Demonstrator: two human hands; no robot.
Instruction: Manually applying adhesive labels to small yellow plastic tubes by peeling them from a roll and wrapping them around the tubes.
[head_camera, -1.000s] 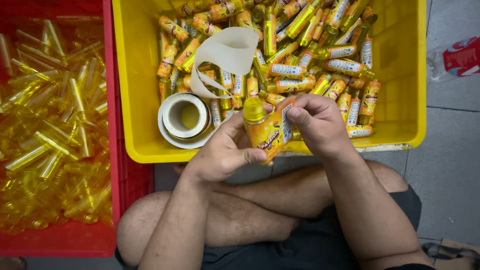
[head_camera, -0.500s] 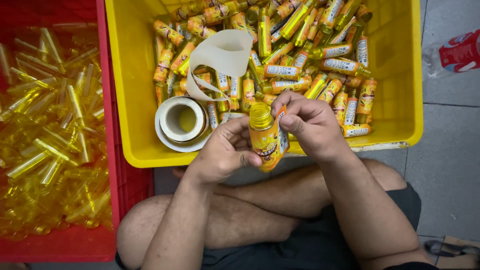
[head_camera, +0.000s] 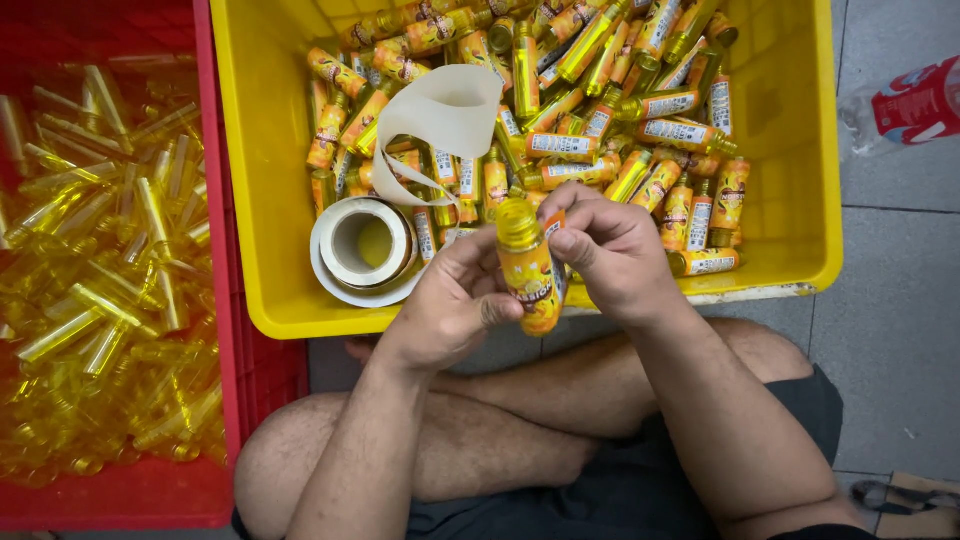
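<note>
Floor (head_camera: 890, 330): grey tiles, seams visible at right; crossed bare legs on it.
Left hand (head_camera: 450, 305): closed around lower body of small yellow bottle (head_camera: 527, 265), thumb on label.
Right hand (head_camera: 610, 255): fingertips pinched on bottle's far side, at label edge.
Bottle position: upright, above near rim of yellow crate (head_camera: 790, 150).
Yellow crate contents: labelled bottles (head_camera: 600, 130), label roll (head_camera: 365, 245) with loose backing strip.
Red crate (head_camera: 120, 490), left: heap of clear yellow unlabelled bottles (head_camera: 100, 280).

Hands: two, left hand (head_camera: 450, 305) and right hand (head_camera: 610, 255)
Held bottle (head_camera: 527, 265): one
Crates: two, yellow crate (head_camera: 270, 200) and red crate (head_camera: 215, 330)
Label roll (head_camera: 365, 250): one
Loose bottles: too many to count
</note>
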